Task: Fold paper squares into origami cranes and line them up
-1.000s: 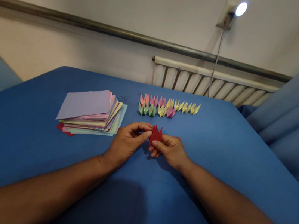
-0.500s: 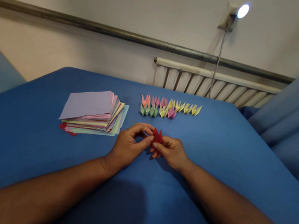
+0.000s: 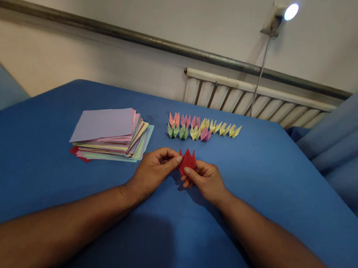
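Note:
A small folded red paper piece (image 3: 187,160) with pointed tips stands between my two hands, just above the blue table (image 3: 259,187). My left hand (image 3: 152,173) pinches its left side with thumb and fingers. Its right side is pinched by my right hand (image 3: 206,181). Both hands are closed on it and rest near the table's middle.
A stack of coloured paper sheets (image 3: 109,133) lies to the left of my hands. Two rows of small folded paper pieces (image 3: 200,128) in pink, green and yellow stand behind my hands. A radiator (image 3: 255,101) and a wall lamp (image 3: 281,14) are beyond the far edge.
The red piece was turned and half hidden between my fingers half a second ago; it now stands upright with its points showing. My hands stayed in place.

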{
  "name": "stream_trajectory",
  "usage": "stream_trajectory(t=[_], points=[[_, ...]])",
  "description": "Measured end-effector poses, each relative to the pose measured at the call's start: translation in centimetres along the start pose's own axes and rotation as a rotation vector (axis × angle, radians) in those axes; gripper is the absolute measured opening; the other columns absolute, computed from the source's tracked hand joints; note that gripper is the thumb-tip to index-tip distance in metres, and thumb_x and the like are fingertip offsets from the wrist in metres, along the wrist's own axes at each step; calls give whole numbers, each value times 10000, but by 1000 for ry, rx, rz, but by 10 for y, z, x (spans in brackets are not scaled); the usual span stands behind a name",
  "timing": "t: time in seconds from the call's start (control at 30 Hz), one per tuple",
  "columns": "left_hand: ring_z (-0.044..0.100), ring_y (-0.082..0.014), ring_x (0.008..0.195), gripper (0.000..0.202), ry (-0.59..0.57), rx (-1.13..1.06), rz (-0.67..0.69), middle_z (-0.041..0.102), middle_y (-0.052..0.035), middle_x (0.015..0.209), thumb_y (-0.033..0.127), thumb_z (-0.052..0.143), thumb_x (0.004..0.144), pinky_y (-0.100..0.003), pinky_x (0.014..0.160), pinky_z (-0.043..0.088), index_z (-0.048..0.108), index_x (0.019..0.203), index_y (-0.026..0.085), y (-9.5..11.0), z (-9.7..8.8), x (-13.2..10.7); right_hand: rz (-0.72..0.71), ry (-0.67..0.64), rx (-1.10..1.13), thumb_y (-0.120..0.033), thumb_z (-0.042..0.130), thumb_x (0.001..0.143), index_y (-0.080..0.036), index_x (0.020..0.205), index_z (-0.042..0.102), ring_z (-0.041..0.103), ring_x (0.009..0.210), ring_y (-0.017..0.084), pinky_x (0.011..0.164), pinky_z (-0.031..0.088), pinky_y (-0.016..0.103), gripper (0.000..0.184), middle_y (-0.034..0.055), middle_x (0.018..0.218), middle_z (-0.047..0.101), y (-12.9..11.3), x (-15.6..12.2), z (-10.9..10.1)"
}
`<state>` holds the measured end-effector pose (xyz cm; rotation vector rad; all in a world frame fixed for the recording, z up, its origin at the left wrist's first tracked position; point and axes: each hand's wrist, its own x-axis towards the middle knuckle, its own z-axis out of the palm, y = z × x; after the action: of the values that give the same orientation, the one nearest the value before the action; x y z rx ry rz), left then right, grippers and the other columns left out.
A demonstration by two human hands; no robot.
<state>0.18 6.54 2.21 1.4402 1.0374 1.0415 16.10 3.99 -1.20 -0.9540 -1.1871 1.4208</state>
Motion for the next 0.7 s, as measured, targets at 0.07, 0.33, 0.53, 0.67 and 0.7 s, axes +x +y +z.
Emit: stream_trajectory(t=[0.07, 0.33, 0.53, 0.67, 0.7], points=[[576, -120, 694, 180, -20, -24, 2, 640, 1, 734, 328, 674, 758, -261, 712, 458, 635, 772, 154, -1, 0, 0, -21, 20, 10, -454, 713, 728, -158, 762, 624, 585, 454, 89, 479, 512, 237, 311, -20, 602, 640, 0, 0, 1], [591, -122, 696, 163, -4, -78, -5, 654, 2, 741, 297, 720, 707, -269, 736, 468, 651, 757, 158, -1, 2, -1, -42, 49, 14, -461, 714, 719, -163, 761, 626, 569, 443, 88, 456, 497, 232, 314, -21, 595, 633, -2, 0, 4], [608, -137, 746, 268, -10, -207, -78, 679, -37, 866, 313, 740, 696, -275, 709, 482, 668, 902, 157, 0, 2, -2, -63, 67, -43, -462, 688, 740, -166, 757, 613, 557, 443, 80, 452, 478, 218, 305, -25, 603, 626, -2, -1, 2], [613, -140, 712, 350, -193, -305, -147, 681, -52, 861, 338, 742, 708, -283, 680, 490, 659, 993, 153, 0, 5, -3, -85, 43, -125, -445, 644, 782, -166, 782, 617, 564, 460, 75, 468, 482, 216, 280, -25, 630, 624, 0, -3, 3], [601, -134, 670, 314, -219, -300, -163, 672, -45, 799, 348, 734, 717, -280, 654, 486, 668, 944, 141, 0, 6, -4, -96, 35, -151, -435, 634, 792, -167, 784, 619, 568, 469, 75, 477, 486, 216, 268, -23, 640, 625, 0, -4, 4]])
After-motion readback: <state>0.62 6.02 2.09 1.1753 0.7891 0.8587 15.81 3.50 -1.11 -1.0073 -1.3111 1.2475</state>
